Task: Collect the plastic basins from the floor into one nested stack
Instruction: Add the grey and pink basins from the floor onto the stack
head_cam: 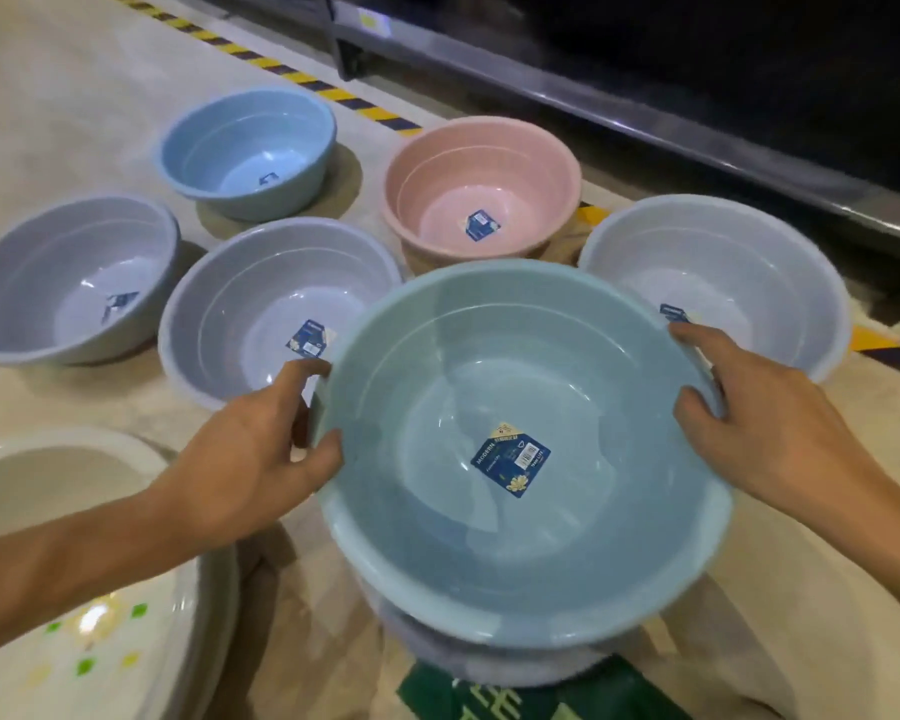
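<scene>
I hold a light teal basin (489, 574) with a blue label inside, tilted a little, above a grey basin (468, 662) whose rim shows just below it. My left hand (261, 449) grips the teal rim on the left, thumb over the edge. On the right rim my right hand (759, 423) grips the same way. Several more basins sit on the floor beyond: a grey one (219, 324) behind my left hand, another grey one (37, 283) far left, a blue one (240, 142), a pink one (448, 174) and a pale grey one (749, 252) at right.
A large white basin (141, 662) with green and yellow dots stands at the lower left under my forearm. A dark metal shelf base (645, 111) runs along the back right, with yellow-black floor tape (302, 80) before it. Green printed packaging (515, 704) lies under the stack.
</scene>
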A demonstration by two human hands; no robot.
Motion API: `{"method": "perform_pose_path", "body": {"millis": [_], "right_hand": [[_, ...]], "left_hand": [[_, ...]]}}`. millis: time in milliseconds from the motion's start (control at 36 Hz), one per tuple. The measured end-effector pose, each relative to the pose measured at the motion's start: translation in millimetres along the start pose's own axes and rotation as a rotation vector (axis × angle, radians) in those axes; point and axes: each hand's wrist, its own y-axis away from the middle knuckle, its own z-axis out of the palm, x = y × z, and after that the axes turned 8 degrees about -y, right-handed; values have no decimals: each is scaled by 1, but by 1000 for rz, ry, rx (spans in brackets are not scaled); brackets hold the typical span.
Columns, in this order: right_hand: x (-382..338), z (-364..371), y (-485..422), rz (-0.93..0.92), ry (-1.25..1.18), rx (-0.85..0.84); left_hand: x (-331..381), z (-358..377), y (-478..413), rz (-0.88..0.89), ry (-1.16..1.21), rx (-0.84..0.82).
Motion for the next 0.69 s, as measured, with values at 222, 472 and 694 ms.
{"method": "perform_pose_path", "body": {"millis": [222,472,694], "right_hand": [[5,40,23,-16,15,-51],[15,68,35,28,150,-56],[25,80,34,36,251,-73]], "left_hand": [[-21,38,28,-12,69,-44],[-21,71,40,-61,175,-129],[-19,89,40,-120,162,-181]]}}
